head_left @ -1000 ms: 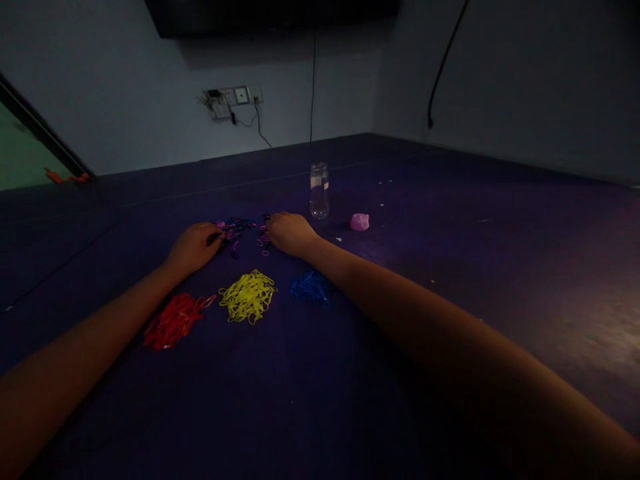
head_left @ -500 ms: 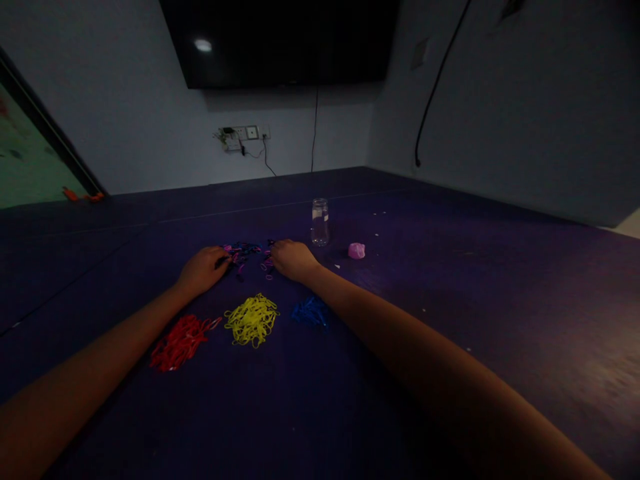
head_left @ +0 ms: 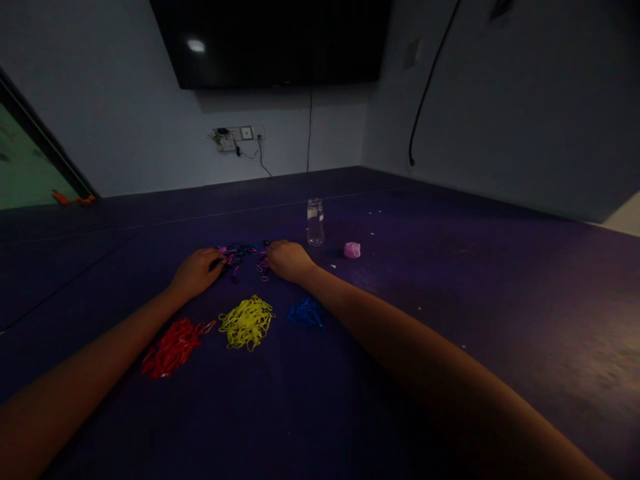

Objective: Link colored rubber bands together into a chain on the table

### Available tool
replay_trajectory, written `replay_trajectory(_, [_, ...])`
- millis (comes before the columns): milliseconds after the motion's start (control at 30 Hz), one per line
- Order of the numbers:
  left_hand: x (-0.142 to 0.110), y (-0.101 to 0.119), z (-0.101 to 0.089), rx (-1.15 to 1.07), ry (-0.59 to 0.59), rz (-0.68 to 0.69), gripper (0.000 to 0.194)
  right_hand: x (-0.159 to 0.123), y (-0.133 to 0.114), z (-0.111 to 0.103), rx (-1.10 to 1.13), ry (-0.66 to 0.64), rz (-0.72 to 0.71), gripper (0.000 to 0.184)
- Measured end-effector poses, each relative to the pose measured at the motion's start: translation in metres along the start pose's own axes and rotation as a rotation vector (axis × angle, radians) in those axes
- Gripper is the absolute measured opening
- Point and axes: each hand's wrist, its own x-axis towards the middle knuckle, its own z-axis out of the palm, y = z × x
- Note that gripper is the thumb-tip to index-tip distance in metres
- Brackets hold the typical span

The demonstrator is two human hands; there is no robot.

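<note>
Dark-and-pink bands [head_left: 242, 251] between left hand [head_left: 196, 273] and right hand [head_left: 289, 260], both hands half curled, cannot tell if gripping any

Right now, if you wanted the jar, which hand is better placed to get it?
Probably the right hand: it's just left of the jar and looks much closer. The left hand is farther away, on the other side of the mixed bands.
</note>
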Motion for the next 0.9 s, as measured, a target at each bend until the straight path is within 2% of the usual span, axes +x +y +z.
replay_trajectory(900, [0.0014,-0.0028,0.002,0.059,-0.021,-0.011,0.033,0.0011,0.0001,0.0014,-0.002,0.002,0.007,0.033])
